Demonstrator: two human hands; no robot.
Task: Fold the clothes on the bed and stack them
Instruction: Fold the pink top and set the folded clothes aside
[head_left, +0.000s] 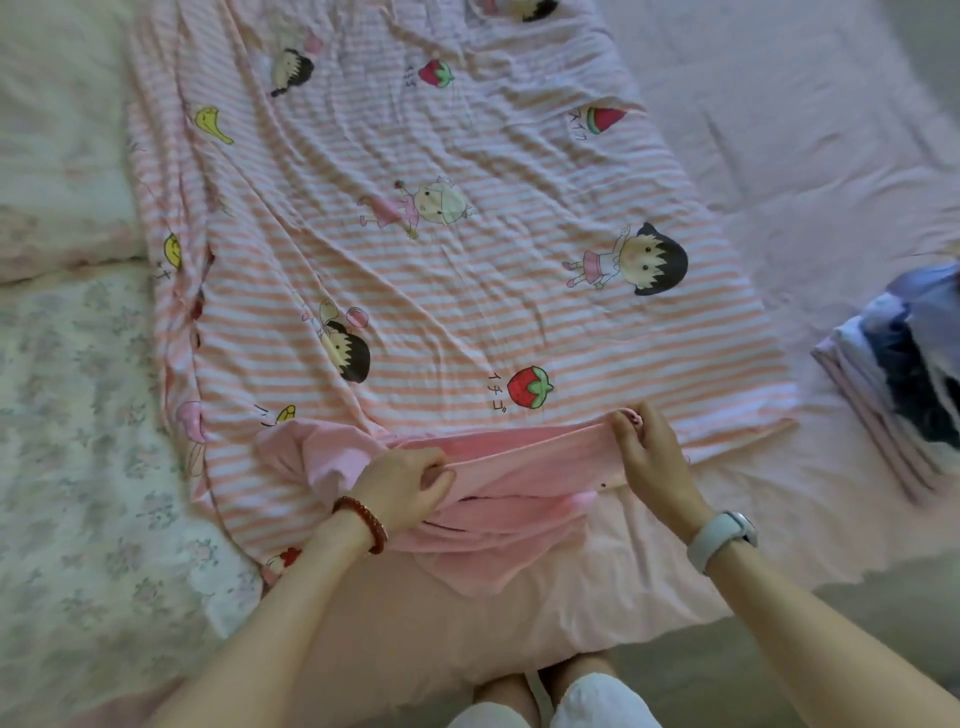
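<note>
A plain pink garment (509, 467) lies bunched at the near edge of the bed, on top of a pink-and-white striped cloth (441, 270) printed with cartoon girls and strawberries. My left hand (405, 486), with a red bead bracelet, grips the garment's upper edge at its left-middle. My right hand (649, 457), with a pale watch at the wrist, pinches the same edge further right. The edge is stretched taut between the two hands. The garment's lower part hangs crumpled toward me.
A stack of folded clothes (904, 384), pink, white and dark blue, sits at the right on the pink bedsheet (779, 156). A floral quilt (78, 467) and a pale pillow (57, 156) fill the left side. My knees show below the bed's edge.
</note>
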